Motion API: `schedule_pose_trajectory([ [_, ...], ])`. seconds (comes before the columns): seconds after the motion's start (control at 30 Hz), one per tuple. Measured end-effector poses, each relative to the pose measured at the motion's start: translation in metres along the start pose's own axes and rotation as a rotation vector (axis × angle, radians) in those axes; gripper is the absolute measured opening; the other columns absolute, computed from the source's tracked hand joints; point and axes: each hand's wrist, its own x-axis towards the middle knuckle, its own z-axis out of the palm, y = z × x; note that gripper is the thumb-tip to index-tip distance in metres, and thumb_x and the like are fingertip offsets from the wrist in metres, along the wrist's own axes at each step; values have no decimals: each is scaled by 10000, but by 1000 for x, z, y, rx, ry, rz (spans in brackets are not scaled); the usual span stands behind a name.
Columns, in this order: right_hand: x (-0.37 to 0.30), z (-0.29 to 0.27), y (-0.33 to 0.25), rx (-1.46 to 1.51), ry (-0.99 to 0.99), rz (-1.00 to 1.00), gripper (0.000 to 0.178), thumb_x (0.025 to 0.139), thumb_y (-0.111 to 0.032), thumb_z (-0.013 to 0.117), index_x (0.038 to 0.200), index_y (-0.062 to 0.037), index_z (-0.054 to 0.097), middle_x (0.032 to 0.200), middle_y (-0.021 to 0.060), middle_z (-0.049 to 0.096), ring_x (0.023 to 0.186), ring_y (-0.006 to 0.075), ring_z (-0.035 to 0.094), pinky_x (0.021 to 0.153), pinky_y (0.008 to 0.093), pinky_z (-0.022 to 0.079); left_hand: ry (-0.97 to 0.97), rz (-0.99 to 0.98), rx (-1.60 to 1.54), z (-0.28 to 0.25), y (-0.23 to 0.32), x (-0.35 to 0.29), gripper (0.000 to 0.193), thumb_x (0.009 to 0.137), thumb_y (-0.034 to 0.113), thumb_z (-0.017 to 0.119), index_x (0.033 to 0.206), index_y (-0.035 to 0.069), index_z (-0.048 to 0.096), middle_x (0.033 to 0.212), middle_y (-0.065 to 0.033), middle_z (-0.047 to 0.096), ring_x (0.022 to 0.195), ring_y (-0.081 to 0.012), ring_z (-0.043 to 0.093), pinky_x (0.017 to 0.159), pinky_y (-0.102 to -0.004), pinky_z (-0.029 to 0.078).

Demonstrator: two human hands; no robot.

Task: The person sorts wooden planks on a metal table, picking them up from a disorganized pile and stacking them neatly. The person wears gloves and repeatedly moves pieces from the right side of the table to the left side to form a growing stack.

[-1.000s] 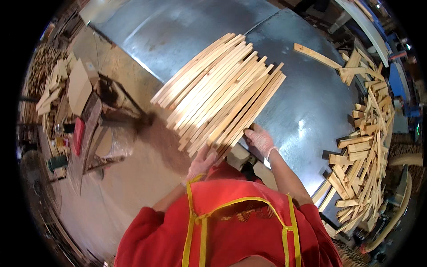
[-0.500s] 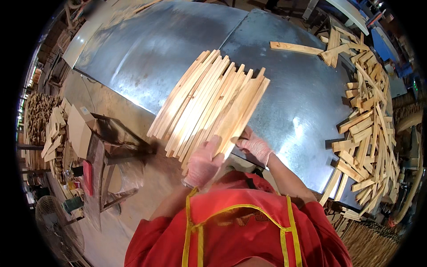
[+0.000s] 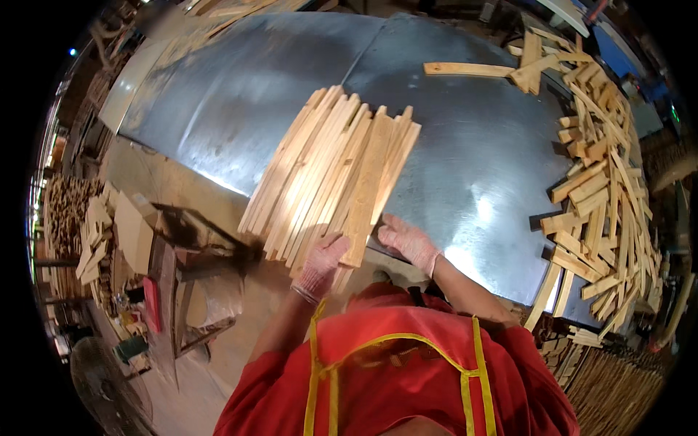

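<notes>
A thick bundle of long pale wooden slats (image 3: 331, 178) lies fanned out over the near edge of a sheet-metal table (image 3: 465, 145), its near ends overhanging. My left hand (image 3: 320, 265), in a pink glove, presses against the near ends of the slats from below. My gloved right hand (image 3: 407, 240) rests at the bundle's near right corner, fingers against the slat ends. Whether either hand truly grips the wood I cannot tell.
A loose heap of short wooden offcuts (image 3: 600, 182) curves along the table's right side. One long strip (image 3: 465, 70) lies at the far end. Stacked wood pieces (image 3: 94, 240) and a dark stand (image 3: 182, 283) sit on the floor to the left.
The bundle has been pushed farther onto the metal table and swung more upright in view. Both hands have shifted to its near ends.
</notes>
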Motion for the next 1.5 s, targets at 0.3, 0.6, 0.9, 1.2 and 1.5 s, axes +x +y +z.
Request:
schedule_pose_trajectory([
  [0.3, -69, -92, 86, 418, 133, -132, 510, 917, -147, 786, 1380, 2, 633, 1089, 94, 754, 946, 189, 697, 860, 315, 559, -375, 354, 714, 111, -57, 28, 270, 971, 236, 701, 1181, 68, 717, 1017, -117, 713, 988, -273, 684, 844, -383, 570],
  [0.6, -239, -469, -213, -88, 982, -805, 758, 927, -408, 745, 1491, 13, 461, 1262, 171, 683, 1145, 249, 660, 986, 385, 528, -577, 1057, 1159, 210, -94, 67, 190, 947, 186, 681, 1079, 50, 665, 1123, -175, 695, 1027, -403, 671, 858, -424, 564],
  [0.9, -301, -570, -57, -622, 1565, 416, 1001, 772, -591, 804, 1512, 0, 478, 1447, 246, 610, 1296, 395, 617, 1090, 445, 495, -565, 303, 1004, 264, -123, 50, 435, 1016, 311, 682, 1371, 70, 611, 1182, -139, 738, 1128, -266, 715, 931, -372, 560],
  [1.2, -257, -436, -18, 950, 722, -588, 335, 954, -321, 772, 1158, -96, 631, 961, 89, 684, 837, 255, 689, 774, 431, 616, -669, 548, 1031, 313, 0, 68, 166, 984, 149, 602, 1101, 64, 684, 1049, -77, 633, 1006, -215, 628, 867, -376, 523],
  [1.5, -157, -125, 86, 275, 311, -280, 517, 957, -308, 745, 1372, -52, 573, 1136, 70, 671, 1002, 183, 616, 853, 337, 521, -419, 127, 892, 295, -10, 85, 347, 923, 292, 724, 1044, -30, 677, 905, -179, 700, 868, -307, 686, 813, -394, 546],
])
